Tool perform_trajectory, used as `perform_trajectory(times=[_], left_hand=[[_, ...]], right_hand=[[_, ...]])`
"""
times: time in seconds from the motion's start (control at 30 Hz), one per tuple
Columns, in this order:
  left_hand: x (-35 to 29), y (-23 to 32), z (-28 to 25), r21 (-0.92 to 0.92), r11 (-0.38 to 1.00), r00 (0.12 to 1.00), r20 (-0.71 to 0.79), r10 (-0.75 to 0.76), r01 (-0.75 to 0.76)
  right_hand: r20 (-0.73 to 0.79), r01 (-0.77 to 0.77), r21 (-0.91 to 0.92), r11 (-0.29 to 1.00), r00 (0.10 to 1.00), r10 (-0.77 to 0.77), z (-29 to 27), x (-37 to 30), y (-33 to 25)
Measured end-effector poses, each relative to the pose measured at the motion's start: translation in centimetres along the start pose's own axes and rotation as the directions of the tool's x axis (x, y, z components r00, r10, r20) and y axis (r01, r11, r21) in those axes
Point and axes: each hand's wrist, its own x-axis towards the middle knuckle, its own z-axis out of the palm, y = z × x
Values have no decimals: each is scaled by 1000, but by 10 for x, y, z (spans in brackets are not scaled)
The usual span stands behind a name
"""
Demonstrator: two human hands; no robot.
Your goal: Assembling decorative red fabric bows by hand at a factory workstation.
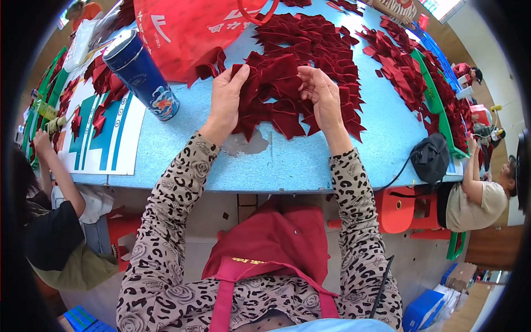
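Observation:
A dark red velvety fabric bow point(276, 77) is held up over the table between my hands. My left hand point(225, 99) pinches its left side between thumb and fingers. At the bow's right edge, my right hand point(321, 94) has loosely curled fingers, set apart, with the fingertips close to the cloth; whether they touch it is hard to tell. Beneath and beyond lies a broad spread of similar dark red bows point(332, 61), overlapping in rows on the light blue tabletop point(191, 149). Another dark red piece point(211, 63) lies just beyond my left hand.
A blue tumbler point(142, 74) stands left of my left hand, by a red bag point(188, 33). More dark red pieces point(395, 66) lie at the right, beside a green tray point(437, 105). A black cap point(430, 159) rests near the right edge. Other people sit at both sides.

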Motion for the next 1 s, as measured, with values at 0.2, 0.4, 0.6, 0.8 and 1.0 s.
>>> perform_trajectory(times=[0.2, 0.4, 0.6, 0.8, 1.0], left_hand=[[-1, 3, -8, -29, 999, 998, 46, -35, 37], [-4, 4, -7, -2, 997, 993, 92, -77, 78], [-11, 18, 0, -203, 968, 981, 154, -119, 149], [-1, 15, -26, -118, 991, 998, 16, -56, 58], [8, 3, -24, 29, 997, 991, -110, 74, -71]], right_hand=[[0, -9, 17, 1000, 1000, 9, 7, 0, 1], [9, 97, -18, 995, 995, -97, 14, -2, -1], [10, 95, -164, 982, 996, -94, 25, -6, 2], [-201, 145, -49, 988, 968, -152, 23, -3, 11], [-204, 113, -31, 993, 972, -117, 10, -6, 4]])
